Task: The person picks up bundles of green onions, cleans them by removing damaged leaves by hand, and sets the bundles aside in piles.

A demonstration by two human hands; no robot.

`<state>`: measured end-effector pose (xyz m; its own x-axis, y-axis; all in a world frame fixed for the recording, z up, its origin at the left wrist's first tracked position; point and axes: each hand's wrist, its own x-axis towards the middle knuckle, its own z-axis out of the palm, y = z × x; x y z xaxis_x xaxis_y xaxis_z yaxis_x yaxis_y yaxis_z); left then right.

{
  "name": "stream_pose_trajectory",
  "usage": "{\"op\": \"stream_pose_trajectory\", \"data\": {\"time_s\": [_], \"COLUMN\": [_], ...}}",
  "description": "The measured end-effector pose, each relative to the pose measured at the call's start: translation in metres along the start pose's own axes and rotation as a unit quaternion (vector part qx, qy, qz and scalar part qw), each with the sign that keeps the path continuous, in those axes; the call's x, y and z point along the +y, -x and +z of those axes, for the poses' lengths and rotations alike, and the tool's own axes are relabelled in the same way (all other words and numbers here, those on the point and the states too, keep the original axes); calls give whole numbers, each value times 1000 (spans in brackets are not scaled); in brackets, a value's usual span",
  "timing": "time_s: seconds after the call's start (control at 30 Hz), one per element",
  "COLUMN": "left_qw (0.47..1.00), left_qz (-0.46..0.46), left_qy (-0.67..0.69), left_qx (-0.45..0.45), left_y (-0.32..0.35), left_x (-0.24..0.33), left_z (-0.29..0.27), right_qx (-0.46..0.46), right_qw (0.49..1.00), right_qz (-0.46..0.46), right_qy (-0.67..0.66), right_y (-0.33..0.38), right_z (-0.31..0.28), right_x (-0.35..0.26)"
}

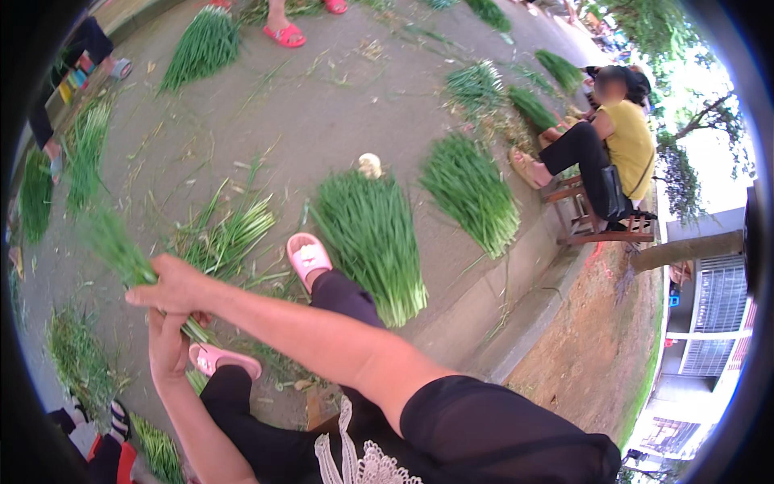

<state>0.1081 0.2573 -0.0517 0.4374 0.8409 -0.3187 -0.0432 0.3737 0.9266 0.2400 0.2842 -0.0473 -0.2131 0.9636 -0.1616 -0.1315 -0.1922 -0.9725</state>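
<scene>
My right hand (176, 288) reaches across from the lower right and is closed around a small bunch of long green leafy stalks (117, 246). The leafy end of the bunch points up and to the left. My left hand (165, 345) sits just below it, gripping the lower end of the same bunch. Beneath my hands are my legs in dark trousers and two pink slippers (307, 256). A loose heap of the same stalks (230, 234) lies on the ground just beyond my hands.
Large fanned bundles of green stalks (373, 238) (472, 194) lie on the concrete, with more (201, 44) farther off. A person in a yellow top (621, 141) sits on a low wooden stool (601, 226) at the right. A curb and bare soil (580, 339) run along the right.
</scene>
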Motion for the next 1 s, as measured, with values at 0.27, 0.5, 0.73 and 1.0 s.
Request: {"op": "stream_pose_trajectory", "data": {"time_s": [0.27,0.5,0.73,1.0], "left_qw": [999,999,948,954], "left_qz": [4,-34,5,45], "left_qy": [54,23,160,200], "left_qx": [-8,-6,274,219], "left_y": [12,23,11,-28], "left_x": [9,7,12,-7], "left_z": [9,-13,-47,6], "right_qx": [-1,-1,204,270], "right_qw": [1000,998,965,896], "right_qz": [24,10,54,68], "right_qy": [10,54,-157,-347], "right_y": [2,6,-13,-12], "right_z": [10,22,96,52], "right_x": [-5,-13,38,41]}}
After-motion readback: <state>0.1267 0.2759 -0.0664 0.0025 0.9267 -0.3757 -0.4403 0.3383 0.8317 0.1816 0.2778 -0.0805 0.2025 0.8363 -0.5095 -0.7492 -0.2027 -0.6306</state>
